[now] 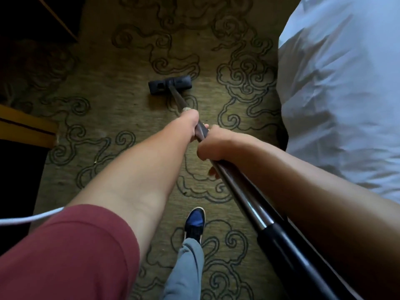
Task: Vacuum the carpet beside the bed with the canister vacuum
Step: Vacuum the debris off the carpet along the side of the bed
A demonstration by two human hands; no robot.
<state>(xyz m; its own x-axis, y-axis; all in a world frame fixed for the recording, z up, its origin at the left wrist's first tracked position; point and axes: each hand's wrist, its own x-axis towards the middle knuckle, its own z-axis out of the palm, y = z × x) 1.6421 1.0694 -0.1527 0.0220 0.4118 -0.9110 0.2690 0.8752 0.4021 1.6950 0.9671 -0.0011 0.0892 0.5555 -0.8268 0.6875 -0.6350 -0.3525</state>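
Observation:
The vacuum's black floor head [170,85] lies flat on the olive carpet [112,118] with its dark swirl pattern, ahead of me. A metal wand [238,189] runs from it back toward my right side and ends in a black hose cuff [281,241]. My left hand [190,120] grips the wand farther forward. My right hand [213,145] grips it just behind, fingers curled round the tube. The canister itself is out of view.
The bed with white bedding [342,94] fills the right side, close to the wand. Wooden furniture [26,128] stands at the left edge, and a white cable [30,218] crosses the lower left. My blue shoe [194,221] is on the carpet below the hands.

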